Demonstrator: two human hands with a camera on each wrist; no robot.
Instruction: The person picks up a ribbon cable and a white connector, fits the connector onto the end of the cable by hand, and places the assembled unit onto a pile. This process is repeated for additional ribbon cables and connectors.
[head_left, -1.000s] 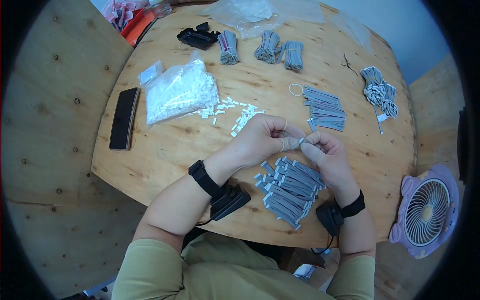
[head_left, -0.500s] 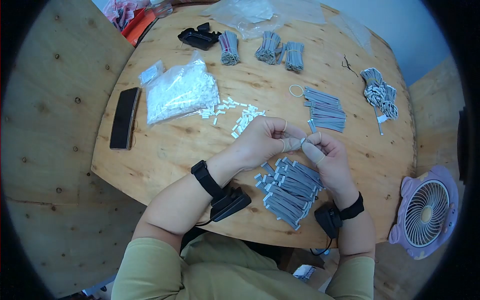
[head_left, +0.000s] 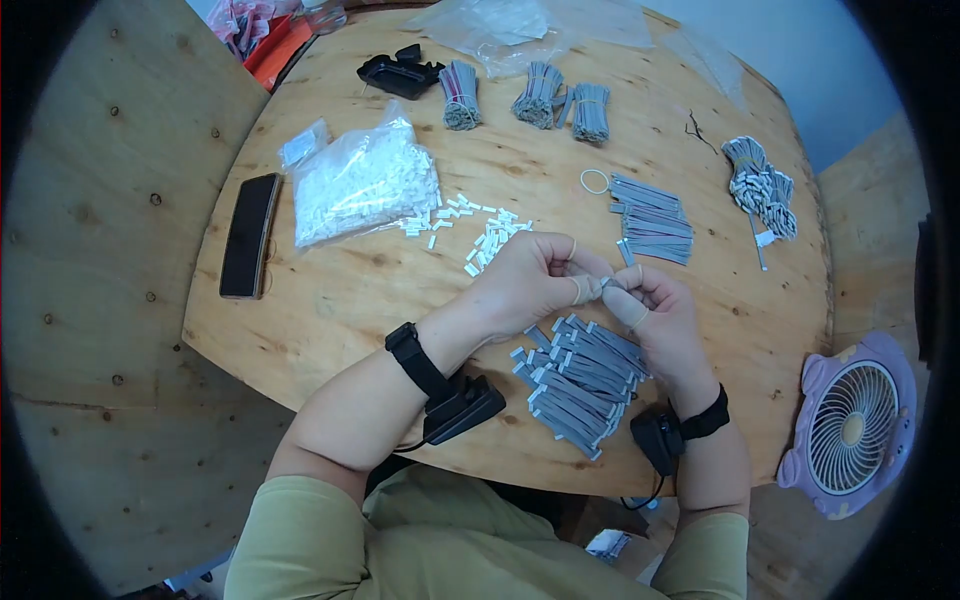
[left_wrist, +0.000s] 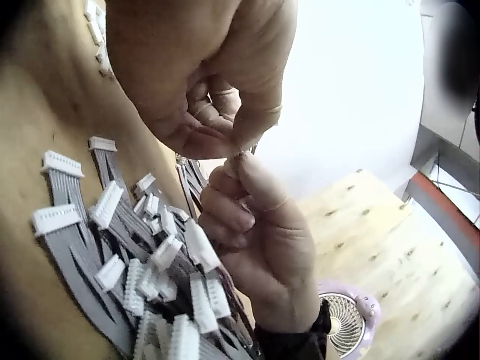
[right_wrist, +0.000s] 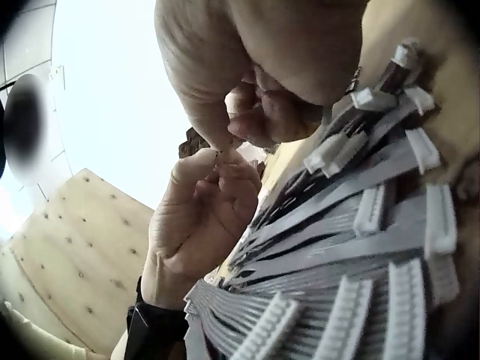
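My left hand (head_left: 530,280) and right hand (head_left: 662,318) meet fingertip to fingertip over the table, pale finger cots on their thumbs and some fingers. Between them they pinch a small white connector (head_left: 607,284), mostly hidden by the fingertips; I cannot tell whether a cable is in it. Just below lies a heap of grey ribbon cables (head_left: 580,385) with white connectors on their ends. In the left wrist view, thumb and finger of both hands touch at the tips. Ahead of my right hand is a row of grey ribbon cables (head_left: 652,225) without visible white ends.
Loose white connectors (head_left: 490,240) lie beside a clear bag of them (head_left: 365,185). A phone (head_left: 250,235) is at the left. Tied cable bundles (head_left: 590,112) stand at the back, with more coiled cables (head_left: 760,185) at the right. A purple fan (head_left: 852,428) stands past the table edge.
Both hands stay in nearly the same place with fingertips together. The small connector between them shows less white than before, as the fingers shift slightly.
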